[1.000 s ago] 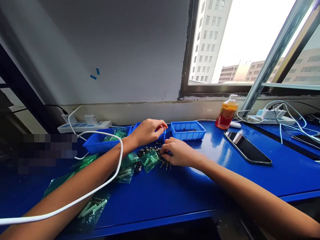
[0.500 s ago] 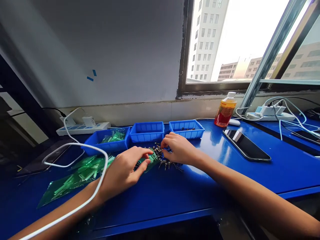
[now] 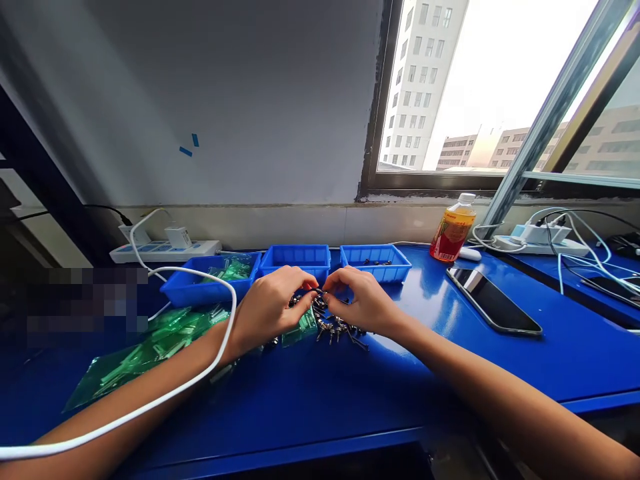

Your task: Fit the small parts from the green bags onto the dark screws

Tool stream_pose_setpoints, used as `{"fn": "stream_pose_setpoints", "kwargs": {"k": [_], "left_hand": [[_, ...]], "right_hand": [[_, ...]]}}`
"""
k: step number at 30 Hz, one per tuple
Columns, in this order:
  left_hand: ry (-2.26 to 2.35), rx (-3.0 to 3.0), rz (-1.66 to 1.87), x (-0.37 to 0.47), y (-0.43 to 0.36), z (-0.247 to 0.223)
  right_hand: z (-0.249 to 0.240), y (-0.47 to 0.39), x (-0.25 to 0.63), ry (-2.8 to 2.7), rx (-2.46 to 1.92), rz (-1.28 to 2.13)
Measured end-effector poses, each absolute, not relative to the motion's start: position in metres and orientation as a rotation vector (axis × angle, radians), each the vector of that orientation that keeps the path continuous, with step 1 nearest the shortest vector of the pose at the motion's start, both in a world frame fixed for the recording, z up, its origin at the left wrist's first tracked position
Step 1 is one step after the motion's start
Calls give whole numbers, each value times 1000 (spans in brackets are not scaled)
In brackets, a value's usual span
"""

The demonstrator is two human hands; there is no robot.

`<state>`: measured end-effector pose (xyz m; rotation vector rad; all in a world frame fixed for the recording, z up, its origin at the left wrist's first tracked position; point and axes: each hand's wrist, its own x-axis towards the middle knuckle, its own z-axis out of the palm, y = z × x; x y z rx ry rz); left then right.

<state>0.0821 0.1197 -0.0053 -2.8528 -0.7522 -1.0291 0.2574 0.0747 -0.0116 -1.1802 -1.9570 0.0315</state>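
Note:
My left hand (image 3: 273, 303) and my right hand (image 3: 365, 303) meet fingertip to fingertip over a pile of small metal screws (image 3: 335, 327) on the blue table. Between them is a small dark screw (image 3: 320, 291), pinched by the fingers of both hands; its details are too small to make out. A small green plastic bag (image 3: 300, 331) lies just below my left fingers, against the pile. Larger green bags (image 3: 145, 353) with pale slim pieces inside lie under and beside my left forearm.
Behind the hands stand a left blue bin (image 3: 183, 293) holding a green bag, a middle bin (image 3: 295, 255) and a right bin (image 3: 387, 273) with a few dark pieces. A white cable (image 3: 220, 353) crosses my left forearm. Rightward are a phone (image 3: 493, 300) and a drink bottle (image 3: 453, 230).
My left hand has moved right and up to meet my right hand, closing its fingers. A small dark screw now shows between both hands' fingertips. The view has shifted slightly.

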Motion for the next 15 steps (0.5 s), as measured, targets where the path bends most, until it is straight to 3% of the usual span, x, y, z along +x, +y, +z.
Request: {"fn": "stream_pose_setpoints", "kwargs": {"k": [5, 15], "left_hand": [[-878, -2881, -1096, 71, 115, -11], [-686, -2794, -1262, 70, 110, -9]], "right_hand": [[-13, 70, 251, -1944, -1061, 105], [-15, 70, 252, -1963, -969, 76]]}}
